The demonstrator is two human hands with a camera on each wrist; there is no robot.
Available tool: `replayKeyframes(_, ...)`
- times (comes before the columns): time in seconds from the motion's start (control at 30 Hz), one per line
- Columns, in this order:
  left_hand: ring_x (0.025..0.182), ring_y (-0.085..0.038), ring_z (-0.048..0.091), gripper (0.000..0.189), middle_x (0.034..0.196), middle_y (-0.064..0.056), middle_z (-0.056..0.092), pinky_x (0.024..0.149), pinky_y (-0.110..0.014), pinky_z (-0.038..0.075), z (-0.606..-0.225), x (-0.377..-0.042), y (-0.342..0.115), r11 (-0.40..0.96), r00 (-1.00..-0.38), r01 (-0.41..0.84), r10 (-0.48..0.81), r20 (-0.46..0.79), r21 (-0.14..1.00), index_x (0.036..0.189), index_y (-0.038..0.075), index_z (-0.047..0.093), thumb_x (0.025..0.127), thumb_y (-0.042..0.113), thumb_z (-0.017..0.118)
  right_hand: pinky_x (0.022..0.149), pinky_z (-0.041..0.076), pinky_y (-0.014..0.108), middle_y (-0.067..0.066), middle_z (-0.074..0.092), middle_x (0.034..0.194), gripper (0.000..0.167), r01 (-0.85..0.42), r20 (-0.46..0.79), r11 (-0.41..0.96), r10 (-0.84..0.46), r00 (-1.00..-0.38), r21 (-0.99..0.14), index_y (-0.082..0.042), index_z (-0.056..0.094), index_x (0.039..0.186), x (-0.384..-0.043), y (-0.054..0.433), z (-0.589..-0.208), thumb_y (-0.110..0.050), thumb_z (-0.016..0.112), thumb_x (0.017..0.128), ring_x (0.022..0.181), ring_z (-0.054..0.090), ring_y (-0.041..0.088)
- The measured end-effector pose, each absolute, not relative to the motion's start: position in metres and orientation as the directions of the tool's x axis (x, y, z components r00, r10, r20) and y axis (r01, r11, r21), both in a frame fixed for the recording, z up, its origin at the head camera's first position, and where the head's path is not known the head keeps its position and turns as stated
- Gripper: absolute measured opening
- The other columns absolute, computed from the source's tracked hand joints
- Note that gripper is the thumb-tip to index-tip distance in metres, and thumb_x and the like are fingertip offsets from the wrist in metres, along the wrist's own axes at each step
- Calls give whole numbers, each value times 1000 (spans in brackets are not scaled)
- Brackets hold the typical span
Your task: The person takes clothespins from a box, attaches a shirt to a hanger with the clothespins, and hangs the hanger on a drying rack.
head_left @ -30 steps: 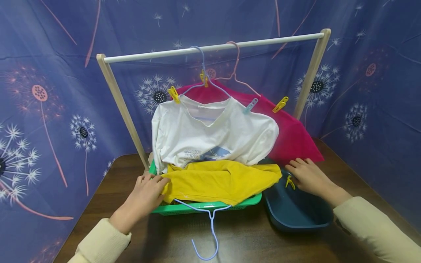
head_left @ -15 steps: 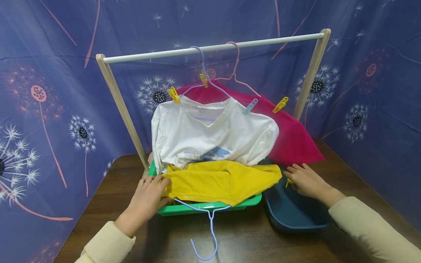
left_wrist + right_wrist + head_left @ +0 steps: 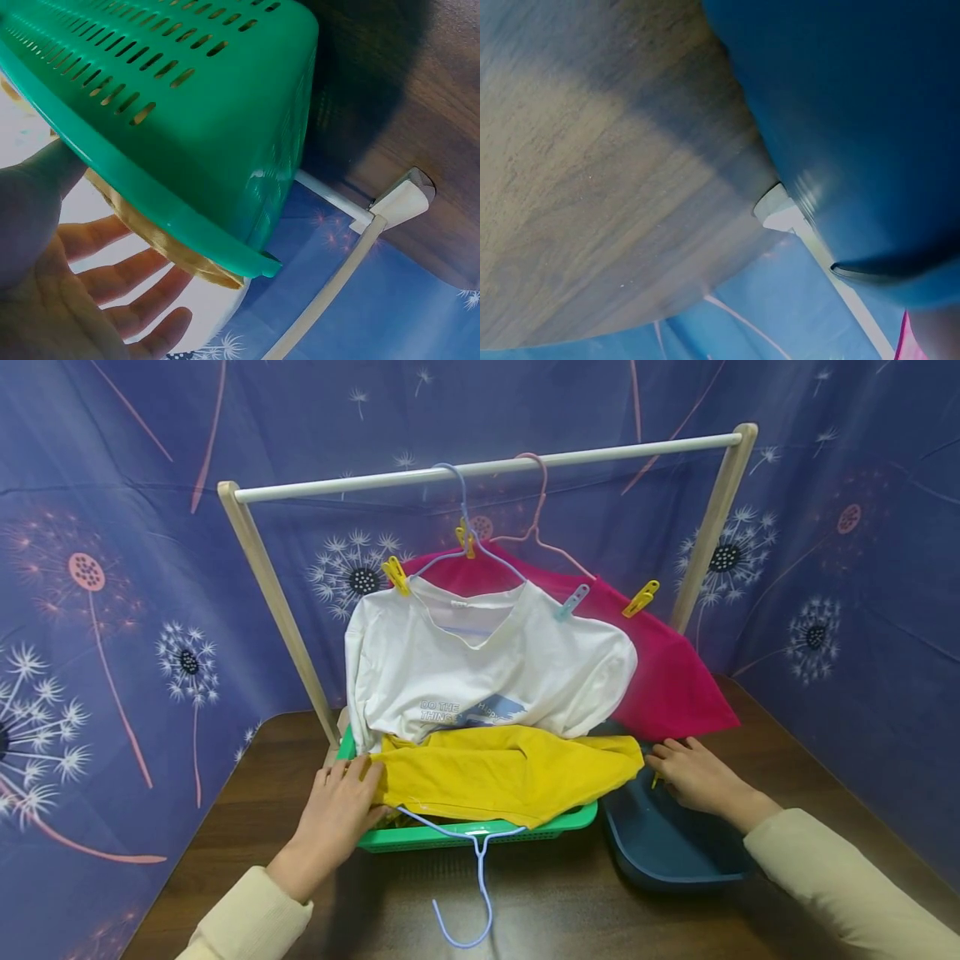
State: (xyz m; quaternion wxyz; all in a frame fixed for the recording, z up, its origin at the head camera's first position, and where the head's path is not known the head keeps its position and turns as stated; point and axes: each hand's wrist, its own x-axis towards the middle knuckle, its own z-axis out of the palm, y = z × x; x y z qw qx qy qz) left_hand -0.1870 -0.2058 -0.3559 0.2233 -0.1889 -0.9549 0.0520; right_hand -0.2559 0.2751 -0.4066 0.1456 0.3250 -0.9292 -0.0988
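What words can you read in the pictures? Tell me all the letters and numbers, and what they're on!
"DO THE" – on the front of the white shirt.
"THING" – just under that on the shirt; any letter after the G is unclear.
Slanted letters by the blue print – too small and blurred to read for sure.
Neck label – too small to read.
I can't read any numbers.

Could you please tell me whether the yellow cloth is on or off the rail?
Off: the yellow cloth lies over the green basket, well below the white rail.
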Motion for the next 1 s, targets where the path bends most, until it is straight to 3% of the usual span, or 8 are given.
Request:
replayKeyframes(0.43, 98, -32, 52, 53, 102, -11, 61, 84, -50, 39, -358, -193, -209, 897, -796, 376, 441, 415, -232, 104, 7, 55, 68, 39, 77, 73, 47, 46, 5, 61, 89, 36, -581, 191, 767, -635, -748, 272, -7, 65, 96, -258, 278, -415, -8, 79, 63, 86, 56, 26)
replayKeyframes(0.67, 100, -35, 52, 41, 105, -11, 62, 86, -51, 36, -354, -193, -213, 894, -789, 415, 447, 421, -171, 102, 8, 58, 77, 38, 70, 68, 47, 41, 3, 59, 88, 37, -586, 207, 761, -644, -737, 280, -11, 64, 97, -260, 280, -420, -8, 79, 64, 84, 54, 23)
replayKeyframes(1.0, 97, -33, 51, 37, 98, -8, 63, 86, -50, 34, -347, -193, -216, 914, -823, 391, 401, 403, -109, 99, 10, 60, 81, 42, 64, 73, 49, 48, 7, 63, 95, 39, -580, 156, 762, -635, -756, 289, -12, 64, 100, -261, 282, -420, -2, 78, 65, 90, 59, 27)
